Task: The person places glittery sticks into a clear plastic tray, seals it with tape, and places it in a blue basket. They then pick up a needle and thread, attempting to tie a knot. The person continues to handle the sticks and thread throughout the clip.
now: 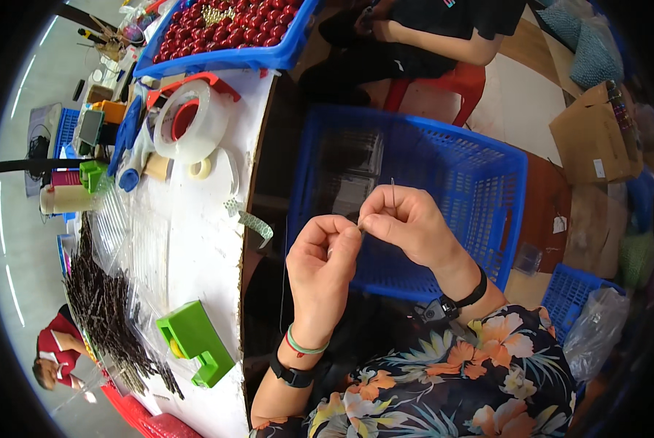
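Note:
My left hand (323, 255) and my right hand (407, 223) meet fingertip to fingertip above a large blue plastic basket (451, 135). Both are closed in a pinch. A thin, dark, needle-like strand (393, 191) sticks up from the fingers of my right hand. Whatever lies between the touching fingertips is too small to make out. A fine line (283, 281) hangs beside my left wrist; where it begins is unclear. Inside the basket, clear plastic packages (360, 157) lie at the far left, partly in shadow.
On the white table (203, 270) at left lie a green tape dispenser (195, 343), dark twig-like stems (101, 292), a big clear tape roll (195, 120) and a blue tray (283, 55) of red berry-like pieces. A person sits beyond the basket on a red stool (444, 87). A cardboard box (593, 139) stands at right.

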